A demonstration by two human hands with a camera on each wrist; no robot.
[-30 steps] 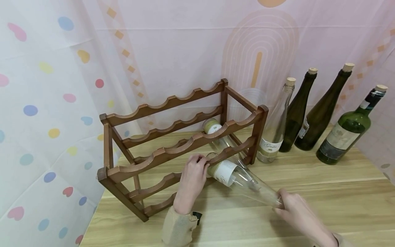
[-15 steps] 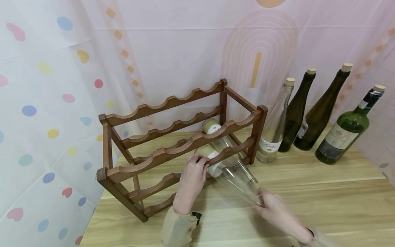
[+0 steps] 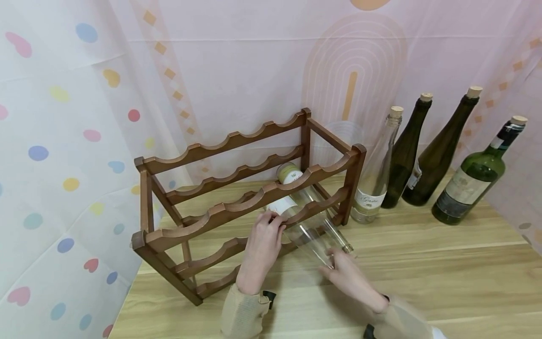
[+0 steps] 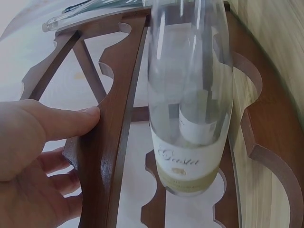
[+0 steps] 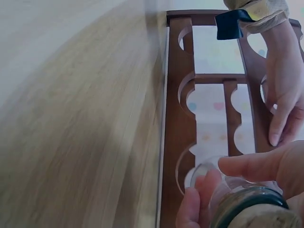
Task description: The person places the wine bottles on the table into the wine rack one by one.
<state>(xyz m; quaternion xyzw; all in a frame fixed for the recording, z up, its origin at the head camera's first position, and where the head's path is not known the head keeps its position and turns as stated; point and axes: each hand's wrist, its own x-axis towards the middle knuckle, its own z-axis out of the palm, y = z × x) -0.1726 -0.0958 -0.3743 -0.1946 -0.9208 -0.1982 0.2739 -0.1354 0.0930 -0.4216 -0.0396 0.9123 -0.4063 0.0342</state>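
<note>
My left hand (image 3: 262,247) grips the front rail of a brown wooden wine rack (image 3: 216,214). In the left wrist view, its thumb lies on one side of the rail and its fingers curl round the other. My right hand (image 3: 351,280) holds the neck of a clear glass wine bottle (image 3: 311,241). That bottle slants base-first into the rack's lower level, its white-and-gold label (image 4: 180,164) behind the rails. Beside it, a second clear bottle (image 3: 336,235) lies in the rack, neck to the front. The fingers partly hide the held bottle's mouth.
To the right of the rack stand a clear corked bottle (image 3: 370,188), two dark corked bottles (image 3: 404,165) (image 3: 442,160) and a green labelled one (image 3: 472,181). A patterned cloth (image 3: 237,70) hangs behind the wooden table (image 3: 423,282).
My right hand has moved left and slightly up, sliding the clear bottle deeper into the rack beside the other one. The left hand stays on the rail.
</note>
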